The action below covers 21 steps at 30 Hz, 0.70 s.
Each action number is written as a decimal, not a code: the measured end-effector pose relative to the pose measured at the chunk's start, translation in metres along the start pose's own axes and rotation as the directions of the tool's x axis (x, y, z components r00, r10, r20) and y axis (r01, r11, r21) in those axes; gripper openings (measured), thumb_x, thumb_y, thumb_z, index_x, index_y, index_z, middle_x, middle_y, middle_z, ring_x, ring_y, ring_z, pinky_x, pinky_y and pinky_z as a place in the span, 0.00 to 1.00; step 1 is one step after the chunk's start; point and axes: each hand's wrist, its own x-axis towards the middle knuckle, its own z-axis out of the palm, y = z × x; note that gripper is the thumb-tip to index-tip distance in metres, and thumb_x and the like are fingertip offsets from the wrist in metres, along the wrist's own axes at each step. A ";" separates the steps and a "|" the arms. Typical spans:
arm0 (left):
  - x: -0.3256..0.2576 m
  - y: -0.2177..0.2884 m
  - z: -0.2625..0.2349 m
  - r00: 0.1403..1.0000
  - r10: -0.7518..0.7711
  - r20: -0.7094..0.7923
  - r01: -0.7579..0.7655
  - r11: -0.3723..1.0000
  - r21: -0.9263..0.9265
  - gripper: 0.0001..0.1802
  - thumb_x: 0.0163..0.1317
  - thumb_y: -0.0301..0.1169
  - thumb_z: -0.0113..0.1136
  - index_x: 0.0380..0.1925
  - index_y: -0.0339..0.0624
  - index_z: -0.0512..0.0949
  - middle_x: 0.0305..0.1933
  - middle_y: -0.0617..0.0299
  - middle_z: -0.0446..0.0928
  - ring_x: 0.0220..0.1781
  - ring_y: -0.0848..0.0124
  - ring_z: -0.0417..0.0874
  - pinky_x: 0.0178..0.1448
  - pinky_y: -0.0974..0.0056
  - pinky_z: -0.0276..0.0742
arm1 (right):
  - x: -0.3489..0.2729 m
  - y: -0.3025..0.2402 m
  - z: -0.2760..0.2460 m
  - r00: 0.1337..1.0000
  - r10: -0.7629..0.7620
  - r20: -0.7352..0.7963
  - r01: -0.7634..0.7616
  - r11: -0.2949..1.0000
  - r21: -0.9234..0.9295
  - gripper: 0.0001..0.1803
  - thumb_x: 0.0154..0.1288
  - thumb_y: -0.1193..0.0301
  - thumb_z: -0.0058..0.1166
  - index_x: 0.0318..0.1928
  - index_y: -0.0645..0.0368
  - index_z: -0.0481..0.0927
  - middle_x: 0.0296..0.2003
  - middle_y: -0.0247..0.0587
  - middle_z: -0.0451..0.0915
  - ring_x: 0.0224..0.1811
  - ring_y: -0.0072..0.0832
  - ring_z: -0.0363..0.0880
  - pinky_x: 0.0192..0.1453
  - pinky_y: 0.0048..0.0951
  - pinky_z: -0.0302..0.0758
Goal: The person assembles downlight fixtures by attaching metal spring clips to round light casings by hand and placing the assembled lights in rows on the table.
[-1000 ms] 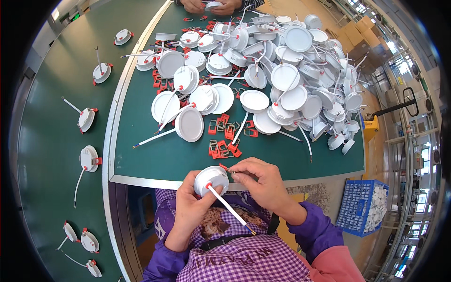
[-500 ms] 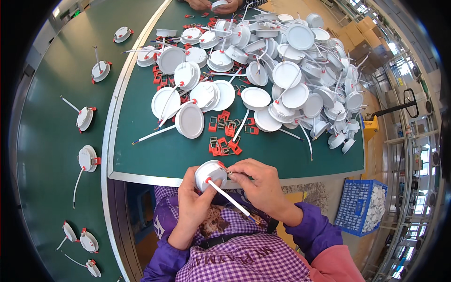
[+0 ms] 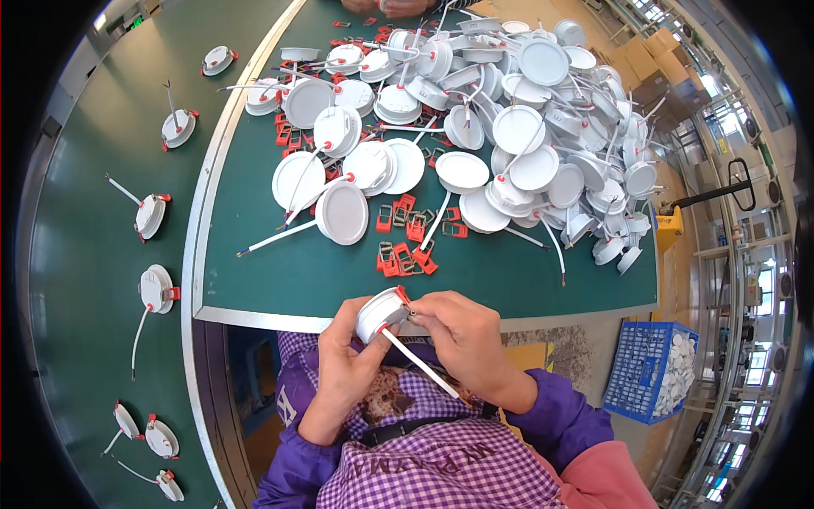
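Observation:
Just off the table's front edge, my left hand (image 3: pixel 349 360) grips a round white downlight (image 3: pixel 378 316) by its rim, thumb across the back. A white cable (image 3: pixel 422 365) leaves it at a red grommet and slants down to the right. My right hand (image 3: pixel 462 335) has thumb and forefinger pinched at the light's right side, on a red spring clip (image 3: pixel 403 294) whose metal part lies partly behind the fingertips. More loose red clips (image 3: pixel 407 259) lie on the green table just beyond. Behind them rests a white downlight (image 3: pixel 342 214) with its cable stretched left.
A large heap of white downlights (image 3: pixel 543 127) covers the table's (image 3: pixel 280 288) far and right parts. On the green surface to the left, several lights with red clips (image 3: pixel 156 288) sit in a line. Another person's hands (image 3: pixel 403 7) show at the far edge. A blue crate (image 3: pixel 640 369) stands lower right.
The downlight has tilted in my hands, its back turning a little upward and its cable swinging slightly. My right fingers stay pinched at the clip. The other person's hands have moved back.

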 end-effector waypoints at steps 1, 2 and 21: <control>0.000 0.000 -0.001 1.000 0.002 0.009 -0.002 1.000 0.012 0.18 0.57 0.24 0.66 0.47 0.36 0.75 0.42 0.63 0.80 0.45 0.77 0.77 0.52 0.70 0.72 | 0.000 -0.001 0.000 1.000 0.007 -0.012 -0.007 1.000 0.012 0.10 0.58 0.83 0.55 0.41 0.65 0.81 0.37 0.48 0.81 0.35 0.40 0.82 0.38 0.32 0.79; 0.001 -0.001 -0.001 1.000 -0.001 0.010 0.000 1.000 0.012 0.18 0.57 0.24 0.66 0.47 0.36 0.75 0.42 0.63 0.80 0.45 0.77 0.77 0.52 0.70 0.72 | 0.000 0.000 0.001 1.000 0.010 -0.012 -0.010 1.000 0.012 0.10 0.58 0.83 0.55 0.41 0.65 0.81 0.37 0.48 0.81 0.35 0.40 0.82 0.38 0.32 0.79; -0.007 0.002 -0.011 0.994 -0.014 0.107 0.023 0.996 -0.090 0.18 0.56 0.20 0.65 0.47 0.36 0.75 0.41 0.62 0.80 0.43 0.77 0.77 0.49 0.70 0.73 | 0.013 -0.010 -0.016 0.905 0.335 0.262 -0.421 0.791 0.443 0.25 0.57 0.80 0.62 0.56 0.66 0.72 0.47 0.50 0.81 0.49 0.32 0.81 0.55 0.30 0.78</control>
